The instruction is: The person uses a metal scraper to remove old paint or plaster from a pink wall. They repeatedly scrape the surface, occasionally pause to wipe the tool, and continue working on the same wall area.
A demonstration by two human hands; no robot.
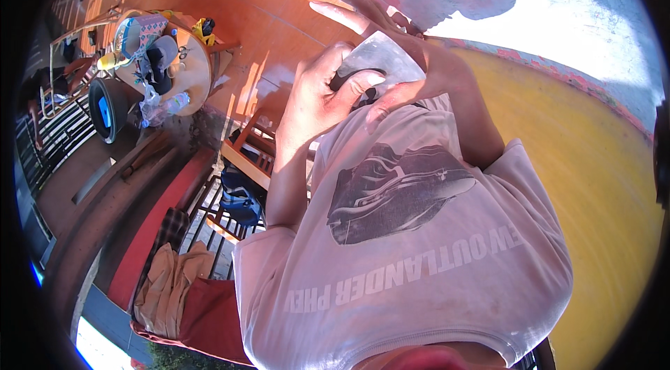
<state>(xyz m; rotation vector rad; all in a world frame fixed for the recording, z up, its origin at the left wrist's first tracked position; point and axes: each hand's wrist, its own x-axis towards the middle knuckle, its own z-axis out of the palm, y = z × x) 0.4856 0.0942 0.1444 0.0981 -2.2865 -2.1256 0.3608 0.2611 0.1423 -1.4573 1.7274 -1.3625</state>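
My left hand (317, 91) grips a grey, flat, squarish piece (384, 56) at the top centre, its thumb bent over a dark opening or patch on the piece's lower part. My right hand (443, 70) is behind and beside that piece, touching it, with long fingers stretched out toward the upper left and the thumb low near my shirt (412, 251). Part of the right palm is hidden by the piece, and what exactly the piece is I cannot tell.
At upper left, a round table (195, 84) holds bottles, bags and small items, beside a black bucket-like container (106, 110). Below are a wooden chair (244, 160), a blue bag (241, 199) and folded tan cloth (167, 286). A yellow surface (579, 181) curves along the right.
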